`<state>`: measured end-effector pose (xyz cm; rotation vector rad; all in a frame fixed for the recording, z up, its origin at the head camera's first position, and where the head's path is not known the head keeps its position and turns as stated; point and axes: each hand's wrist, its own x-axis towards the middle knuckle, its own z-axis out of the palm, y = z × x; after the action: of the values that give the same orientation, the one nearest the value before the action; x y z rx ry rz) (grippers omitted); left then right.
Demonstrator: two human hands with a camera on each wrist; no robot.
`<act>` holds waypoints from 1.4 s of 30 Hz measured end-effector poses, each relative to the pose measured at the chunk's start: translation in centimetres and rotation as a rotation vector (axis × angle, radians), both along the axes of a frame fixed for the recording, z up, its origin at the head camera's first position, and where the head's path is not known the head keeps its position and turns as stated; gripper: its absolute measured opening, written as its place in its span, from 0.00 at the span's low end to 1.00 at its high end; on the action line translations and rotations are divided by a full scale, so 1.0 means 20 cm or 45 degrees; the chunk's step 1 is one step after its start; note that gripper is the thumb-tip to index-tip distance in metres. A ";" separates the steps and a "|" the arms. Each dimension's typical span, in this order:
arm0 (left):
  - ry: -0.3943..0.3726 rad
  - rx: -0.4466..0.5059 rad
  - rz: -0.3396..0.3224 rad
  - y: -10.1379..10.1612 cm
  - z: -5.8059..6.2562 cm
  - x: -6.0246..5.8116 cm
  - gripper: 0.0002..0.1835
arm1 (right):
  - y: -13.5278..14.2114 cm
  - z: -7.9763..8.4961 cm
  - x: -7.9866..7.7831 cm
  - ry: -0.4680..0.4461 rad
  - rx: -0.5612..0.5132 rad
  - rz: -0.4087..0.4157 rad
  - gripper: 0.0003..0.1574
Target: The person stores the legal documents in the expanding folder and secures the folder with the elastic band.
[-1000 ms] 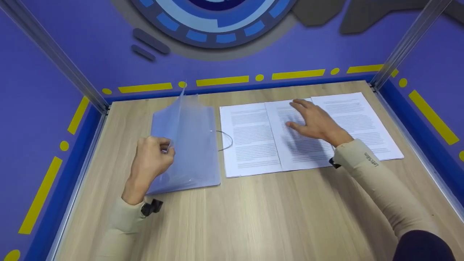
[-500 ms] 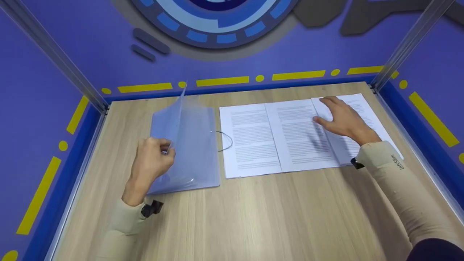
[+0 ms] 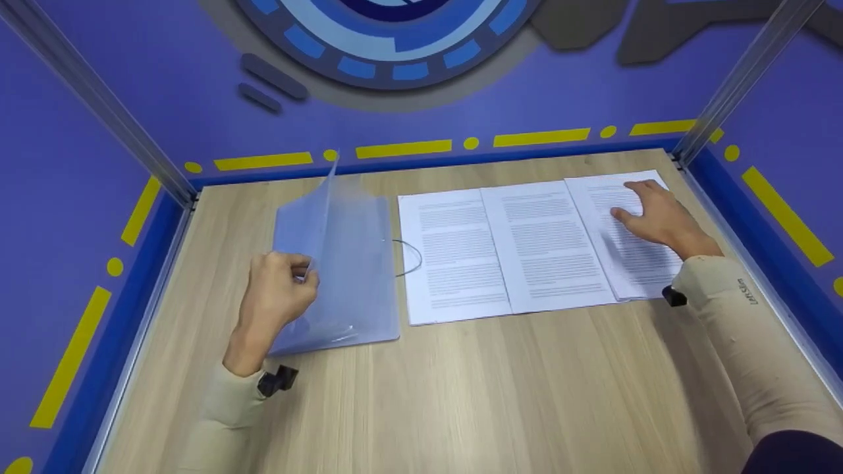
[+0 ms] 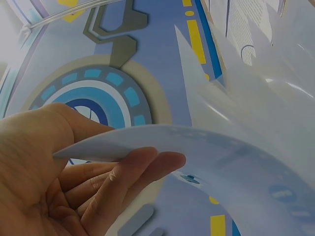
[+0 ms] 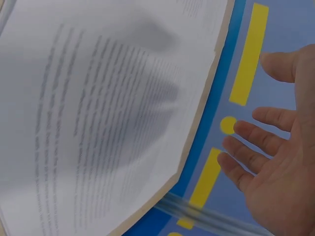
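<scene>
A translucent bluish plastic folder [image 3: 362, 276] lies at the left of the table, its cover raised. My left hand [image 3: 276, 289] pinches the cover's edge between thumb and fingers; the left wrist view shows the bent sheet [image 4: 211, 147] in that grip. A thin dark elastic loop [image 3: 420, 257] sticks out from the folder's right side. Beside it lie three overlapping printed paper stacks: left [image 3: 454, 257], middle [image 3: 553, 250] and right [image 3: 606, 224]. Over the right stack hovers my right hand [image 3: 665, 217], fingers spread and holding nothing; its shadow falls on the page [image 5: 98, 128].
A light wood table [image 3: 461, 395] carries everything. Blue-purple panels with yellow marks [image 3: 540, 136] enclose its back and sides, with metal posts [image 3: 737, 85] at the corners. Black wrist cameras [image 3: 278, 380] sit on both cuffs.
My right hand has moved rightward from above the middle stack to above the right stack, uncovering the middle page. My left hand keeps holding the raised cover in place.
</scene>
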<state>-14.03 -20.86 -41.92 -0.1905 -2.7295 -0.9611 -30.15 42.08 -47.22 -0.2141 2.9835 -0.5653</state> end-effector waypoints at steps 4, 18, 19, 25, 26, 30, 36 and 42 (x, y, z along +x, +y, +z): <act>-0.027 0.011 0.014 0.01 0.00 0.00 0.13 | 0.08 -0.03 -0.01 -0.035 -0.010 -0.056 0.50; -0.055 0.022 0.028 0.02 0.00 0.00 0.13 | 0.36 -0.13 0.03 -0.133 -0.073 -0.247 0.48; -0.050 0.019 0.027 0.02 0.00 0.00 0.13 | 0.37 -0.14 0.04 -0.127 -0.067 -0.250 0.48; -0.035 0.009 0.039 0.02 0.00 0.00 0.13 | 0.43 -0.14 0.06 -0.195 -0.067 -0.289 0.51; -0.036 0.010 0.041 0.02 0.00 0.00 0.13 | 0.43 -0.14 0.07 -0.217 -0.071 -0.299 0.52; -0.032 0.002 0.045 0.01 0.00 0.00 0.12 | 0.45 -0.14 0.07 -0.264 -0.063 -0.307 0.52; -0.021 -0.001 0.042 0.01 0.00 0.00 0.13 | 0.45 -0.15 0.07 -0.282 -0.065 -0.337 0.50; -0.039 0.011 0.038 0.02 0.00 -0.01 0.12 | 0.45 -0.14 0.07 -0.314 -0.086 -0.384 0.50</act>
<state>-14.14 -20.48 -41.95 -0.1339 -2.7470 -0.9755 -28.80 51.12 -50.06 0.2865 2.7721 -0.6676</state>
